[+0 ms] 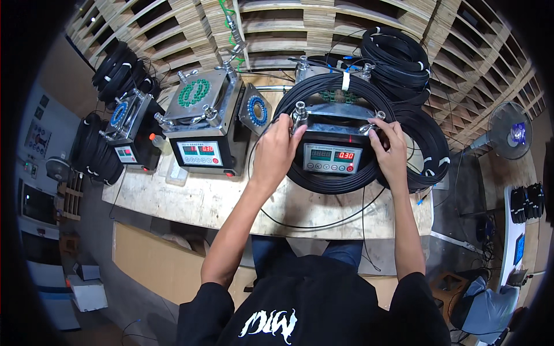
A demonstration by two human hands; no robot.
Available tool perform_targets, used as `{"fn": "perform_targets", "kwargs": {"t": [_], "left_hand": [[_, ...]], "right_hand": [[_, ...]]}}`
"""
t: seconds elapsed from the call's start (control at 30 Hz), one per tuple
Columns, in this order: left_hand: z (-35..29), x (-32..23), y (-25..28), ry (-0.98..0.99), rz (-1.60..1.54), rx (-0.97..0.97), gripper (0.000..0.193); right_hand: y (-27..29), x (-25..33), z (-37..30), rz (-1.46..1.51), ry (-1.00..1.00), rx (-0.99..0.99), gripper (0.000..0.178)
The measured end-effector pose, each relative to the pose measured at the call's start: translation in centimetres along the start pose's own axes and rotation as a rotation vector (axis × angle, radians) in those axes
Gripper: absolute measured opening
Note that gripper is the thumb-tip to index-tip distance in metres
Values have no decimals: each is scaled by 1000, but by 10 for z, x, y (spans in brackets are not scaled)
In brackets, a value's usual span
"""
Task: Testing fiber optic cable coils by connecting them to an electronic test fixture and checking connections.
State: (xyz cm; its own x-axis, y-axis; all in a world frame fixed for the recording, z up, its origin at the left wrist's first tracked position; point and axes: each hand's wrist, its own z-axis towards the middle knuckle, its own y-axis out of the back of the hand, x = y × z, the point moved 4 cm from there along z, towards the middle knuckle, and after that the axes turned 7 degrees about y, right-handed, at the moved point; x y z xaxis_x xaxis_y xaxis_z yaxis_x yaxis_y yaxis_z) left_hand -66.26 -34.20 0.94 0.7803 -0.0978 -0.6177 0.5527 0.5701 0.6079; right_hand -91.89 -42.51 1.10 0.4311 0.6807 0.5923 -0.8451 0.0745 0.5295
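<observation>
A fibre-connector polishing machine [333, 160] with a lit red digital display stands in front of me on the bench. A large coil of black cable [323, 185] lies around it, tied at the top with a white tie. My left hand [276, 151] is closed at the machine's left front corner, on a metal clamp [300, 109]; its fingertips are partly hidden. At the right front corner, my right hand [390, 147] pinches the shiny lever of another clamp [366, 129], thumb below and fingers above. Between both hands runs the machine's metal top plate [332, 128].
Two similar machines stand to the left, a larger one [199, 141] and a smaller one [130, 138]. A round blue polishing disc [257, 111] leans between machines. More cable coils [395, 63] are stacked at the back right. A fan [508, 131] stands at right; wooden pallets [277, 32] rise behind.
</observation>
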Motion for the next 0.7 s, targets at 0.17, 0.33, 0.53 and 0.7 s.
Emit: {"fn": "perform_targets", "kwargs": {"t": [0.17,0.33,0.53,0.7], "left_hand": [[5,13,8,83,-250,-86,23],[-3,11,10,190,-264,-3,17],[-5,19,11,22,-254,-140,19],[-10,10,5,103,-293,-182,21]], "right_hand": [[-1,-1,-2,4,2,3,30],[-4,4,-5,-20,8,18,33],[-8,11,-5,-5,11,27,35],[-6,6,-8,-74,32,28,38]]}}
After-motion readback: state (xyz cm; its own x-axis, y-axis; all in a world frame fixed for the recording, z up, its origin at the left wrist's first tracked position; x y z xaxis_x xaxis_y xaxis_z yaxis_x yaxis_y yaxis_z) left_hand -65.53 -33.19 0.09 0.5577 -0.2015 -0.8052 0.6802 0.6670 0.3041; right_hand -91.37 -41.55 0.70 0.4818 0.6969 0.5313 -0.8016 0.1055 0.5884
